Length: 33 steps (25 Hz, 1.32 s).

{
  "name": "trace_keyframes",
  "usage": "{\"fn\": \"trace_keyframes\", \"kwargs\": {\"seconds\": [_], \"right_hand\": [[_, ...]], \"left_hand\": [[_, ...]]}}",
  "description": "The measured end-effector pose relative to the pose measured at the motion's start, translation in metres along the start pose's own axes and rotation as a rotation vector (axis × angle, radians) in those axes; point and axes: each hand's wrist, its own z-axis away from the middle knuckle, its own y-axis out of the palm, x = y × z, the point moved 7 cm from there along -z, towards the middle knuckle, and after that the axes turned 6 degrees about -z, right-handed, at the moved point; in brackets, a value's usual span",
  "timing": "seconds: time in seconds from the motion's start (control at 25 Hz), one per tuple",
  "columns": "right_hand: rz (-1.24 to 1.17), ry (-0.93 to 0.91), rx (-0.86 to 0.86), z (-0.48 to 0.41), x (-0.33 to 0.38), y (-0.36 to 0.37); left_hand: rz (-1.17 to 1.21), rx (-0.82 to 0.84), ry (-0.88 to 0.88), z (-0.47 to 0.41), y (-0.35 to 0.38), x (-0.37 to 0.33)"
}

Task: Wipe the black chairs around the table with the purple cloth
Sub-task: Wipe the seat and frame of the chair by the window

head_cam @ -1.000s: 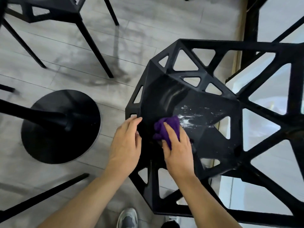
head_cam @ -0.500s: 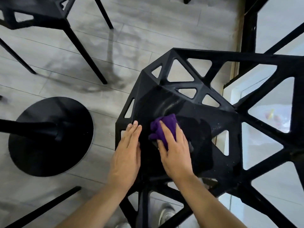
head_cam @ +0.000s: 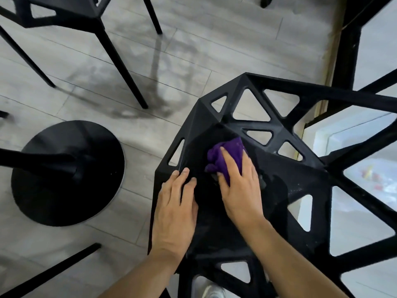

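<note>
Moved: purple cloth (head_cam: 227, 155) and right hand (head_cam: 238, 190) now sit further up the seat than a second ago, close under the ridge of triangular openings. The white smear seen then no longer shows.
Right hand: lies flat on top of the cloth with its fingers stretched out and pressing it down, not curled round it.
Left hand (head_cam: 174, 209): flat on the seat's left edge, fingers straight and close together, holding nothing.
Cloth: bunched on the seat of the black chair (head_cam: 279, 186), partly under the right fingers, with folds poking out to the left.
Hands: side by side, near but apart.
Table base (head_cam: 64, 173): round black disc with a post, on the grey floor (head_cam: 214, 39) to the chair's left.
Second chair (head_cam: 71, 16): black, at top left, well apart from the first.
Shoe (head_cam: 211, 292): a pale toe under the seat, at the bottom edge.
</note>
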Motion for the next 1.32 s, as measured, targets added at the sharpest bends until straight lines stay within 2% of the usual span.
{"fn": "trace_keyframes", "kwargs": {"seconds": [0.08,0.16,0.24,0.32,0.4,0.48,0.6,0.72,0.84,0.96,1.12,1.24,1.32], "right_hand": [[0.124,-0.09,-0.08,-0.056,0.019,0.0],[0.135,-0.164,-0.142,-0.091,0.035,0.001],[0.04,-0.113,-0.103,-0.079,0.036,0.008],[-0.012,-0.144,-0.02,-0.036,0.036,0.012],[0.049,-0.266,0.002,-0.034,0.033,0.008],[0.15,-0.341,-0.07,-0.077,0.044,0.005],[0.149,-0.307,-0.165,-0.123,0.06,0.005],[-0.001,-0.127,-0.074,-0.069,0.026,0.003],[-0.025,-0.025,-0.001,-0.008,-0.017,-0.009],[0.079,-0.034,-0.038,-0.031,-0.027,-0.012],[0.159,-0.176,-0.158,-0.083,-0.006,-0.019],[0.077,-0.108,-0.197,-0.091,-0.003,-0.019],[0.008,-0.096,-0.161,-0.066,-0.006,-0.012]], "left_hand": [[-0.038,-0.006,0.013,0.001,0.004,0.001],[-0.056,0.006,0.012,0.001,0.008,0.002],[-0.05,-0.003,0.005,0.001,0.006,0.002],[-0.061,-0.007,0.011,0.002,0.005,0.001],[-0.093,-0.002,0.02,0.002,0.006,0.001],[-0.115,0.006,0.011,0.0,0.007,0.001],[-0.108,-0.004,0.012,0.0,0.009,0.001],[-0.107,-0.031,0.031,0.001,0.003,0.001],[-0.158,0.058,0.13,-0.007,0.004,-0.009],[-0.212,0.172,0.382,-0.021,0.016,-0.03],[-0.246,0.214,0.362,-0.025,0.024,-0.031],[-0.275,0.22,0.364,-0.023,0.024,-0.032],[-0.283,0.231,0.363,-0.024,0.024,-0.031]]}}
